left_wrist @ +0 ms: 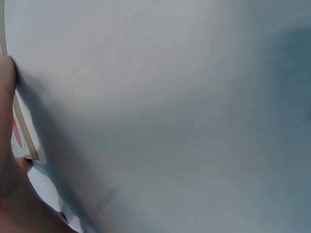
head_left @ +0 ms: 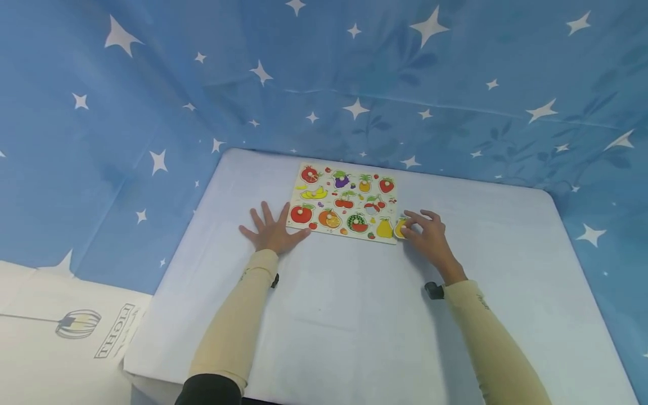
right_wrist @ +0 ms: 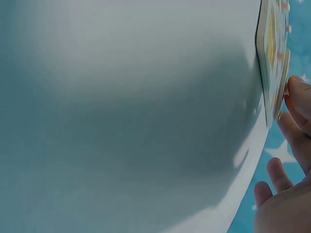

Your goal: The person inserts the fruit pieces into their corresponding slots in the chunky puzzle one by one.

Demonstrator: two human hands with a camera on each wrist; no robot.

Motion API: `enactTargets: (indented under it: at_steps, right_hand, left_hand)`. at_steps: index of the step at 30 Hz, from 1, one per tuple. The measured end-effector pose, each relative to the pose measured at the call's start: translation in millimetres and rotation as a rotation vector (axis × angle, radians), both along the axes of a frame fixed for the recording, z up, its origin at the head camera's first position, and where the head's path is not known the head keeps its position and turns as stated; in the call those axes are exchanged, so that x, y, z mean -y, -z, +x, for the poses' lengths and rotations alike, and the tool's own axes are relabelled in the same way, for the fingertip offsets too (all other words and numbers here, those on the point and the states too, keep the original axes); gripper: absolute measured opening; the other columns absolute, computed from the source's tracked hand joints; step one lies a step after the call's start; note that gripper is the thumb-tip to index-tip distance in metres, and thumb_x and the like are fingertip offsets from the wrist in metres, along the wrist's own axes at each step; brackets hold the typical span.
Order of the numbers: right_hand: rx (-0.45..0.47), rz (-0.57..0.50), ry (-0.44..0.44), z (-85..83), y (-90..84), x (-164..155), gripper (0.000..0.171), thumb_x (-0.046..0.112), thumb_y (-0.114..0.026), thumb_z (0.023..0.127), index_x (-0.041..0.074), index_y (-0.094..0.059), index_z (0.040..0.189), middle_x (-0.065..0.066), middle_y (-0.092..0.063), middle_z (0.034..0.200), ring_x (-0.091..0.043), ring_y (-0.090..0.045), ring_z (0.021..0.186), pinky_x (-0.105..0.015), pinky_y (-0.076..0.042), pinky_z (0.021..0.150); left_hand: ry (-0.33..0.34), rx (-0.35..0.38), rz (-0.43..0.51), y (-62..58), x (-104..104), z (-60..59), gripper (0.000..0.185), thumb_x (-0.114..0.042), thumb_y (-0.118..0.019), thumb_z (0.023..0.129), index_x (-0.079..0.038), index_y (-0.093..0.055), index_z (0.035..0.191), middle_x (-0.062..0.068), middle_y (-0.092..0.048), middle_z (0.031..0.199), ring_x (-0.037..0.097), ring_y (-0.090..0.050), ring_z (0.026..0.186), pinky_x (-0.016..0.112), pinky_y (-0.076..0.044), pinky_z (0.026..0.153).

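1. The puzzle board (head_left: 345, 201) lies flat at about 12 o'clock on the table (head_left: 354, 315), near its far edge. Its cut-outs hold fruit pieces: a pomegranate, grapes, a pineapple and a strawberry in the far row, bananas and cherries in the middle, an apple (head_left: 301, 214), an orange, a watermelon and a pear (head_left: 384, 229) in the near row.
2. The right hand (head_left: 429, 236) rests at the board's 5 o'clock corner, fingers curled on a yellow piece (head_left: 400, 228) that sits half over the edge.
3. The left hand (head_left: 271, 229) lies flat and spread on the table at the board's 8 o'clock corner, its thumb touching the edge, gripping nothing.
4. The yellow piece is mostly covered by fingers, so its fruit cannot be told. Both wrist views are blurred, showing only the board's rim edge-on and fingertips.
5. Bare white table spreads from 3 to 9 o'clock towards the person.
6. A blue cloth with stars (head_left: 455, 84) hangs close behind.
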State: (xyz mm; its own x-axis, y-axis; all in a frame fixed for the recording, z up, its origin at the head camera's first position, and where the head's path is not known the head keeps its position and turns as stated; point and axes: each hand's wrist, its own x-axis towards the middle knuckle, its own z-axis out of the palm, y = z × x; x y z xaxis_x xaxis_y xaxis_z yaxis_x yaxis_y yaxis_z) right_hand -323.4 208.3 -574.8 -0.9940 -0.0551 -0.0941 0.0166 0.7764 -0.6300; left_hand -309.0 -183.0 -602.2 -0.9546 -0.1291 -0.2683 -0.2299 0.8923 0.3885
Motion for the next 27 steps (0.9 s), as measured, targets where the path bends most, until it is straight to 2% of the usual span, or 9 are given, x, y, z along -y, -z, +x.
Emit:
enactTargets:
  at_steps: [4,13,16,23,27]
  right_hand:
    - [-0.005,-0.016,-0.029,-2.1,3.1,12,0.016,0.017,-0.069,0.105,0.003,-0.072,0.111,-0.02,-0.043,0.164,-0.05,-0.015,0.157,-0.079,-0.02,0.117]
    - [-0.026,-0.014,-0.066,-5.3,8.1,27,0.011,0.016,-0.071,0.104,0.005,-0.072,0.107,-0.021,-0.046,0.162,-0.049,-0.017,0.157,-0.078,-0.019,0.117]
    - [-0.024,-0.001,-0.069,-5.6,9.0,30,0.011,0.016,-0.071,0.104,0.006,-0.071,0.105,-0.019,-0.048,0.162,-0.048,-0.017,0.157,-0.078,-0.019,0.117]
    - [-0.045,0.004,-0.092,-6.6,10.1,36,0.01,0.014,-0.073,0.102,0.005,-0.07,0.099,-0.016,-0.051,0.161,-0.045,-0.019,0.157,-0.077,-0.015,0.118]
    - [-0.032,0.01,-0.079,-9.2,12.1,41,0.01,0.016,-0.073,0.103,0.006,-0.071,0.102,-0.017,-0.049,0.162,-0.045,-0.019,0.157,-0.077,-0.017,0.118]
  left_hand:
    - [-0.01,-0.02,0.003,5.4,0,-0.4,0.106,-0.075,-0.066,0.089,-0.033,-0.017,0.174,0.023,0.016,0.176,0.055,0.019,0.156,0.087,0.011,0.109]
    - [0.001,-0.075,-0.033,31.5,0,-8.8,0.107,-0.084,-0.059,0.087,-0.039,-0.015,0.173,0.022,0.016,0.176,0.055,0.018,0.157,0.088,0.008,0.108]
    - [-0.004,-0.079,-0.018,27.2,-1,-7.8,0.107,-0.082,-0.063,0.087,-0.038,-0.018,0.173,0.022,0.015,0.176,0.055,0.017,0.157,0.088,0.008,0.108]
    - [-0.017,-0.037,0.014,6.8,-1,-2.0,0.107,-0.077,-0.066,0.089,-0.036,-0.016,0.173,0.022,0.016,0.176,0.054,0.019,0.157,0.086,0.01,0.11]
    - [-0.017,-0.045,0.014,8.1,1,-1.8,0.108,-0.079,-0.065,0.088,-0.035,-0.016,0.173,0.022,0.016,0.176,0.054,0.019,0.157,0.086,0.009,0.11]
